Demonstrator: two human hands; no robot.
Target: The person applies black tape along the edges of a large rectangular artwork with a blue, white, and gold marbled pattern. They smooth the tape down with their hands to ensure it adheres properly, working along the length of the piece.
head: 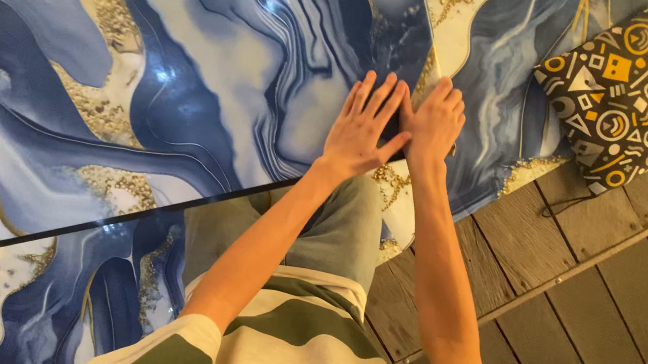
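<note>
While both arms stretched fwd from the green-and-cream striped shirt sleeves, the left hand (362,124) and right hand (436,122) lay flat, side by side, thumbs touching, on a glossy blue, white and gold marble-pattern panel (186,78). Fingers were spread and straight – nothing gripped, palms just pressed down on the surface. Between the two hands a small dark patch showed under the thumbs; couldn't tell what it was.

A 2nd marble-pattern panel (516,74) of the same colours sat just to the right – its edge met the first near the right hand's fingertips. Lower left, another strip of the same pattern (56,288) ran beneath a dark straight edge of the main panel.

Top right, a black fabric pouch w/ yellow and white geometric shapes (632,90) rested partly on the 2nd panel, partly on the brown wooden plank floor (615,333), well apart from the hands. Grey trousers showed below the wrists
</note>
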